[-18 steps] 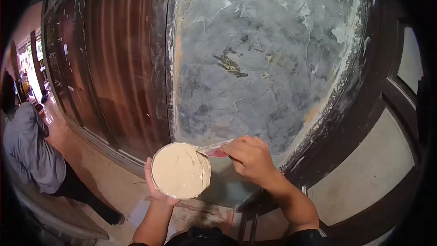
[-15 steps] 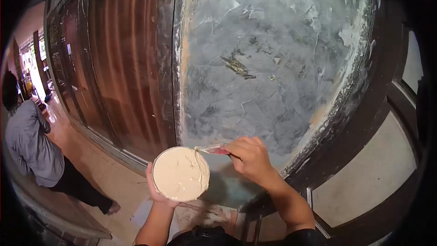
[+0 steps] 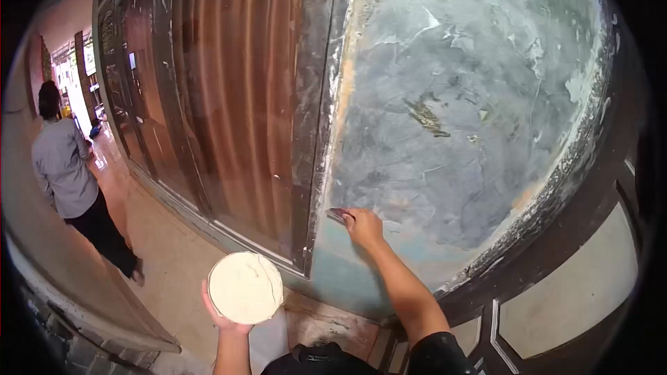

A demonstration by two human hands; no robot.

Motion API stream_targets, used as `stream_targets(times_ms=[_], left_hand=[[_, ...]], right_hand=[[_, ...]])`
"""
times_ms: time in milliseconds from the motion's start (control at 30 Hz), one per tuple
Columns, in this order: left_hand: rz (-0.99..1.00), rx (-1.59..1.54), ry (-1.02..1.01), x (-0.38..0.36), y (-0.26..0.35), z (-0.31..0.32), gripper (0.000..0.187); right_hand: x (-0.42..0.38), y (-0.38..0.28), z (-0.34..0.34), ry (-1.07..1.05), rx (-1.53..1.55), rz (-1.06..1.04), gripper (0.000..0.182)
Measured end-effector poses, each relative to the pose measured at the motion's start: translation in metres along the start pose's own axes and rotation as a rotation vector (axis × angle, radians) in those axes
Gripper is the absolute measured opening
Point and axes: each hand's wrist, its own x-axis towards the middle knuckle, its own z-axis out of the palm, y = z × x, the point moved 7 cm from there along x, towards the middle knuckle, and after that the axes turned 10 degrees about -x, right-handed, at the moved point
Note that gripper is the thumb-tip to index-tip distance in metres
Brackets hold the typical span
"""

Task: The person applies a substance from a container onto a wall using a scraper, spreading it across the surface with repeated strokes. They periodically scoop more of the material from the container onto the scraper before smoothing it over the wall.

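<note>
Both of my hands are working apart from each other: my right hand (image 3: 365, 228) is pinching a small scraper (image 3: 338, 215) between thumb and fingers, right of the centre in the lower half of the frame, and my left hand (image 3: 217, 312) is cupping a round tub of cream paste (image 3: 245, 288) at the lower centre-left. The fingers of the left hand are curling up around the tub's left side; I cannot tell how the others are lying underneath. The paste is filling the tub's round opening, its surface facing up at me.

I am holding the scraper low at the left border of the patchy grey-green wall (image 3: 431, 132), just beside the dark wooden frame (image 3: 317, 132); whether its edge is touching the wall I cannot tell. Yellowish marks (image 3: 427, 118) are showing on the wall above my right hand, and pale streaks are running along both its sides.

Left of the frame, a reddish-brown curtain (image 3: 243, 83) is hanging behind glass. Another person (image 3: 69, 167) in a grey shirt is standing at the far left, facing away from me, on the tan floor (image 3: 174, 250). Pale panels (image 3: 577, 285) set in dark wood are curving along the lower right.
</note>
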Motion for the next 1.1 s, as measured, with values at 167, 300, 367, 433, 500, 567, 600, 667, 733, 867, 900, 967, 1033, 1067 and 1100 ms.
stream_targets(times_ms=[167,300,367,433,500,567,600,667,733,867,900,967,1033,1067,1100], left_hand=[[0.146,0.0,0.053,-0.013,0.042,-0.012,0.077],[0.168,-0.04,0.075,-0.017,0.064,-0.012,0.077],[0.188,0.003,0.067,-0.022,0.067,-0.014,0.078],[0.211,0.047,0.043,-0.023,0.071,-0.015,0.078],[0.18,0.07,-0.014,-0.024,0.071,-0.02,0.079],[0.137,0.045,-0.067,-0.024,0.07,-0.021,0.079],[0.164,0.061,-0.059,-0.024,0.071,-0.019,0.079],[0.194,0.017,-0.051,-0.026,0.069,-0.015,0.08],[0.209,0.042,-0.015,-0.028,0.068,-0.015,0.08],[0.225,0.022,0.036,-0.034,0.073,-0.023,0.079],[0.228,0.021,0.019,-0.035,0.076,-0.029,0.079],[0.238,0.087,0.004,-0.036,0.08,-0.029,0.078],[0.332,-0.268,0.207,-0.043,0.087,-0.025,0.078],[0.324,-0.15,0.056,-0.048,0.085,-0.011,0.077],[0.323,-0.152,0.055,-0.048,0.087,-0.015,0.077]], right_hand=[[0.001,-0.007,0.037,-0.066,-0.067,0.078,0.019],[0.008,-0.008,0.018,0.077,-0.02,0.11,0.018],[0.003,-0.013,0.016,0.18,-0.016,0.053,0.017],[0.001,-0.017,0.028,-0.044,-0.015,0.111,0.017],[0.006,-0.011,0.044,-0.022,-0.08,0.05,0.017],[0.016,-0.008,0.037,-0.061,-0.213,0.129,0.017],[0.018,-0.005,0.03,0.004,-0.152,0.149,0.017],[0.013,-0.002,0.02,0.107,-0.096,0.093,0.017],[-0.001,-0.002,0.024,0.211,-0.015,0.024,0.016],[-0.011,-0.008,0.064,0.038,-0.066,-0.019,0.016],[-0.005,-0.01,0.059,0.038,-0.062,-0.024,0.016],[0.011,0.001,0.047,-0.013,-0.083,0.109,0.016],[0.013,-0.006,0.033,0.11,-0.116,0.04,0.016],[0.01,-0.011,0.02,0.188,-0.072,0.02,0.016],[0.008,-0.014,0.01,0.27,-0.029,-0.002,0.016]])
